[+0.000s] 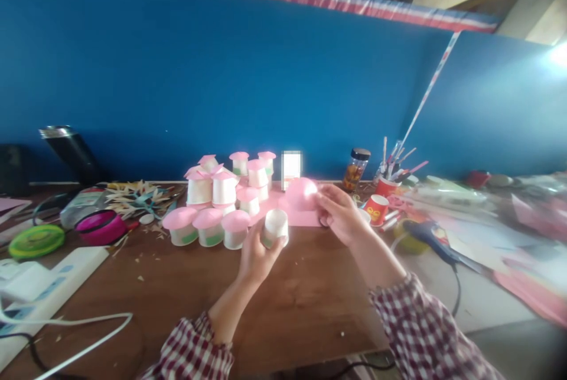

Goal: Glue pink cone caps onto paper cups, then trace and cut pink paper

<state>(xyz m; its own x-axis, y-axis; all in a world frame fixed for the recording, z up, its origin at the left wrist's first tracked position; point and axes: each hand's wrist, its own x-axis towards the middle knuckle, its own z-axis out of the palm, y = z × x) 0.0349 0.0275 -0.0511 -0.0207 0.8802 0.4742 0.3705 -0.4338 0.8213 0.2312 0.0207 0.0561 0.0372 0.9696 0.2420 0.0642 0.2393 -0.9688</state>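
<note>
- The white cup [276,226] is near the middle of the counter [283,303], mouth up; whether its base touches the wood I cannot tell.
- The left hand [261,253] is wrapped around that cup, thumb across its near side.
- The pink disc [300,194] is beyond the cup and a little to its right, apart from it (its middle looks slightly raised, with a bright glare at one edge).
- The right hand [339,213] pinches the disc's right edge between thumb and fingers.
- Below and behind the disc lies a pink sheet [305,218].
- Just left of the left hand stand many pink-topped cups [209,229], some stacked at the back.
- Left of those come a heap of thin sticks [139,201], a magenta container [101,227] and a white power strip [53,285].
- Right of the right hand are a red cup with yellow markings [377,210], a dark-lidded jar [355,168] and a dark corded tool [427,239].
- A blue panel [221,72] rises behind everything.
</note>
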